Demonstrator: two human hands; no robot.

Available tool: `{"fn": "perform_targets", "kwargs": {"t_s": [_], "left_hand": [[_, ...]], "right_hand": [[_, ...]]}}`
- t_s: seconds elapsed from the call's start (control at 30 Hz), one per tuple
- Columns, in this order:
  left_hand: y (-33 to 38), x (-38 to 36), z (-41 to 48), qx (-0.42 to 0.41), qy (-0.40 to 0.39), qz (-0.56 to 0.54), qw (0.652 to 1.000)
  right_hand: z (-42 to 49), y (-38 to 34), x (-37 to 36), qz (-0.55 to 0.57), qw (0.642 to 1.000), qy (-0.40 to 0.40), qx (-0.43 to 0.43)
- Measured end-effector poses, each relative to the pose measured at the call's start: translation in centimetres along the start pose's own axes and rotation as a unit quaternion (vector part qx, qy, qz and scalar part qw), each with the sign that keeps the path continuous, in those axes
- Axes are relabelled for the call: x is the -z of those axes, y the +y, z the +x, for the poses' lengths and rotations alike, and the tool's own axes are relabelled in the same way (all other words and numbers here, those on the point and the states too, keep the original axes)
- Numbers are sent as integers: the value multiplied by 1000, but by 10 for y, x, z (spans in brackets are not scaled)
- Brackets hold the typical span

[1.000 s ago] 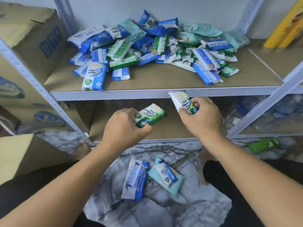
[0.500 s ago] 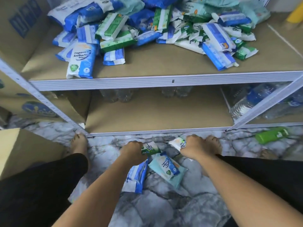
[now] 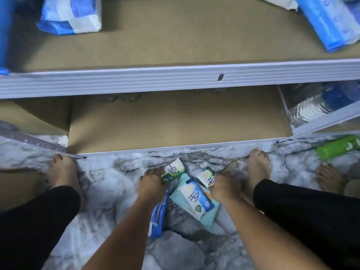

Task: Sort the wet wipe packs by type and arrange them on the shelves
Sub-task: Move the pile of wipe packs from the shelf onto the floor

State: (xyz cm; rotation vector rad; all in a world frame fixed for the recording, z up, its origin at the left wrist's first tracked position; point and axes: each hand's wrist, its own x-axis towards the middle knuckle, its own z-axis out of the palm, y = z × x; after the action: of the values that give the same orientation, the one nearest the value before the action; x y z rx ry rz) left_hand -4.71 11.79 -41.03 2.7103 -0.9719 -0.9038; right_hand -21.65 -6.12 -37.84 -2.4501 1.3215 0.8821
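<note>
At floor level, the fingers of the left hand [image 3: 152, 182] are curled round a green-and-white wipe pack [image 3: 173, 169]; those of the right hand [image 3: 224, 185] are clamped on a second green-and-white pack [image 3: 205, 177]. Both packs are held low, near the marble floor [image 3: 97, 191]. Between the wrists a teal pack [image 3: 196, 201] and a blue pack [image 3: 158, 215] are laid on the floor. Further blue packs [image 3: 68, 14] are kept on the upper shelf [image 3: 175, 80]; the lower shelf [image 3: 175, 123] is set just beyond the hands.

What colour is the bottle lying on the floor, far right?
The bottle is bright green with some white print. It shows in the head view, the only one.
</note>
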Motion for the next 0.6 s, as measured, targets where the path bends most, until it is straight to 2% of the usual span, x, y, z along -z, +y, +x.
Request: {"fn": "perform_targets", "kwargs": {"t_s": [0.17,0.27,0.4,0.5,0.6], "left_hand": [[14,14,-7,-6,29,-35,999],[33,38,-17,-27,46,-79,995],[69,80,-35,-68,104,-136,983],[104,124,-51,-122,153,-172,966],[142,177,-74,-201,249,-190,928]], "right_hand": [[-4,1,15,45,998,37,-8],[-16,-3,39,148,987,64,1],[-42,-7,99,280,949,138,42],[-70,-2,162,331,918,209,65],[-105,8,221,371,865,321,101]]}}
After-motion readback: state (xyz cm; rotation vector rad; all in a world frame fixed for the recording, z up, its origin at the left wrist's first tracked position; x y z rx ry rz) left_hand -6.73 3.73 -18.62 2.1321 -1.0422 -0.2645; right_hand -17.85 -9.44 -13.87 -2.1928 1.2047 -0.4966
